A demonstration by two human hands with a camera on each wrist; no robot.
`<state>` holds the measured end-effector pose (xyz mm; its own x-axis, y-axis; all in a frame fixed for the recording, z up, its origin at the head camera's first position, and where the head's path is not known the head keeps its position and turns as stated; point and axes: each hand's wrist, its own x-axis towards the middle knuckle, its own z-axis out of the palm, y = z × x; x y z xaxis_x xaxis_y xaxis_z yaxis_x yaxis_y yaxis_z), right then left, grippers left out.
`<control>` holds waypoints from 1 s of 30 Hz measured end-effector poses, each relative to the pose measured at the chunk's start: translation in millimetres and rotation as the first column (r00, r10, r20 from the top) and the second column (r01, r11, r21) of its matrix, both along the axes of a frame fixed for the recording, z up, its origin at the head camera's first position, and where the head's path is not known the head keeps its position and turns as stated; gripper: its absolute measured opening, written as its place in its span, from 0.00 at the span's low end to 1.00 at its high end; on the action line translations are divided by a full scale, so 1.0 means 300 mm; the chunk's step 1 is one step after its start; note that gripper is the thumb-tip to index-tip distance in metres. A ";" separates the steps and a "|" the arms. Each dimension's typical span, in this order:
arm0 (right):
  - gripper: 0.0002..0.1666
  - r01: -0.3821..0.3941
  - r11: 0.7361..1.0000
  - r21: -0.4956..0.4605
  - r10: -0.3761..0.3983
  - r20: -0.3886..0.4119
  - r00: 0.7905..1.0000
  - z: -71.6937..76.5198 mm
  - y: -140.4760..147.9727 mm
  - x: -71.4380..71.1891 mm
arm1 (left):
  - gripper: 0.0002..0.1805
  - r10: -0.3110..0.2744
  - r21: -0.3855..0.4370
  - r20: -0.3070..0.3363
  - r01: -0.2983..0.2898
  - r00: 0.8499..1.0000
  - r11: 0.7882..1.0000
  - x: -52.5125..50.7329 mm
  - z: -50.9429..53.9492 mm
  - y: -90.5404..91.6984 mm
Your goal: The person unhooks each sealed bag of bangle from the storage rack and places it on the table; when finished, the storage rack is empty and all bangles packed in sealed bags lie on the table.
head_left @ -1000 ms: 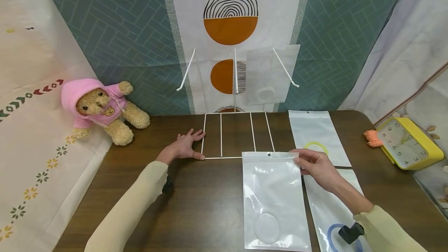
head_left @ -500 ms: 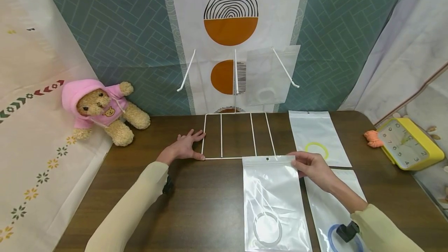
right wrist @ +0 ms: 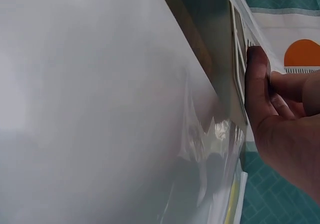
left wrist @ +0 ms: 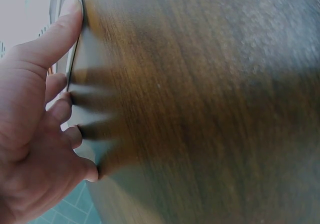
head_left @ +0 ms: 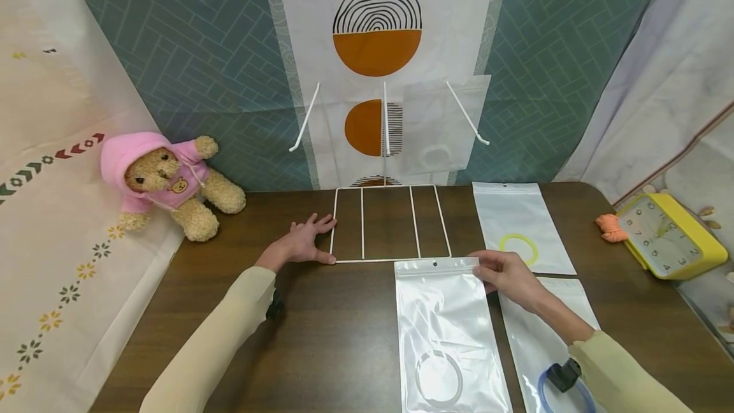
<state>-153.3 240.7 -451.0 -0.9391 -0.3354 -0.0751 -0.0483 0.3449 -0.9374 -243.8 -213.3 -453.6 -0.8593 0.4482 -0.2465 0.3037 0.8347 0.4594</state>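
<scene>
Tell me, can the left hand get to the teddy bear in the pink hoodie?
Probably yes: the left hand is just touching the white wire rack, and I see only brown tabletop between it and the teddy bear.

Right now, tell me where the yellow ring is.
In the head view, the yellow ring is right of centre, at the near end of the far pouch, just beyond the right hand.

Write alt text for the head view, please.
A person's right hand pinches the top corner of a white pouch showing a pale ring, while the left hand touches a white wire rack on a brown table. A plush bear and yellow clock flank them.
</scene>
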 end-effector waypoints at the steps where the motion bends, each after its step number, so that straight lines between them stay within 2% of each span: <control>1: 0.20 -0.005 1.000 0.000 0.005 0.010 1.000 0.000 -0.002 -0.002 | 0.55 0.000 0.000 0.000 0.000 1.000 1.000 0.000 0.001 0.000; 7: 0.21 -0.016 1.000 -0.008 0.017 0.053 0.998 -0.002 -0.005 -0.006 | 0.55 -0.002 -0.003 0.003 0.002 1.000 1.000 0.000 0.001 0.001; 14: 0.21 0.014 0.998 0.063 -0.015 0.023 1.000 -0.005 -0.008 -0.007 | 0.55 0.006 -0.002 0.007 -0.006 1.000 1.000 0.000 0.001 0.000; 23: 0.18 0.056 0.970 0.236 -0.026 -0.127 0.992 0.001 -0.023 -0.004 | 0.55 0.006 0.000 0.006 -0.006 1.000 1.000 0.004 0.001 0.000; 26: 0.18 0.074 0.951 0.300 -0.010 -0.210 0.978 0.002 -0.022 -0.005 | 0.55 0.004 -0.002 0.004 -0.004 1.000 1.000 0.004 0.002 0.000; 30: 0.16 0.105 0.927 0.359 0.018 -0.322 0.947 0.007 -0.020 -0.009 | 0.55 0.003 -0.001 0.001 -0.003 1.000 1.000 0.005 0.005 0.001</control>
<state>-155.9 234.8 -448.9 -0.9470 -0.2996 0.1159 -0.2952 0.6693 -0.6818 -242.3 -213.0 -452.2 -0.8604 0.4451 -0.2481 0.3002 0.8362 0.4589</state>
